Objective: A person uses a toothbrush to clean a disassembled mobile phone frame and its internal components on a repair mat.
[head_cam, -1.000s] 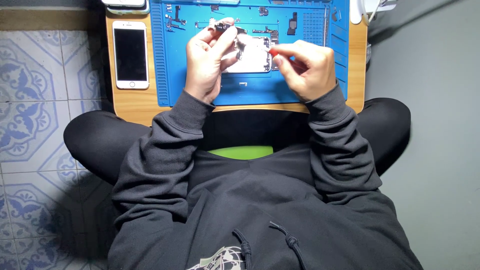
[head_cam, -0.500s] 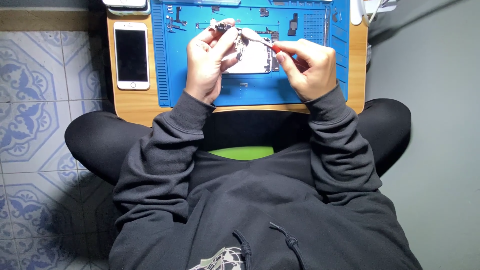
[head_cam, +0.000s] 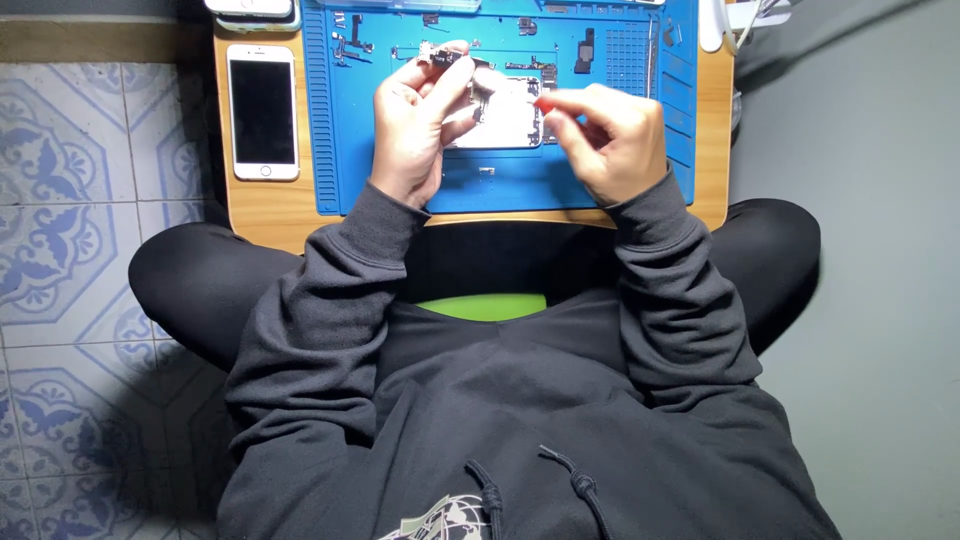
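An opened phone body [head_cam: 508, 118] lies on a blue repair mat [head_cam: 345, 130] on a small wooden table [head_cam: 265, 205]. My left hand [head_cam: 418, 125] rests on the phone's left side and pinches a small dark part [head_cam: 442, 57] between thumb and fingertips. My right hand [head_cam: 612, 140] hovers over the phone's right end, fingers closed on a thin tool with a red tip [head_cam: 545, 103]. Most of the phone body is hidden under both hands.
A white phone [head_cam: 262, 112] lies face up on the table left of the mat. Several small loose parts [head_cam: 585, 45] sit along the mat's far edge. More devices [head_cam: 255, 10] lie at the table's far left corner. Patterned tiles [head_cam: 70, 200] at left, grey floor at right.
Both hands shifted slightly; my left fingers lifted the small dark part a bit higher and my right hand's red-tipped tool stays near the phone's right end.
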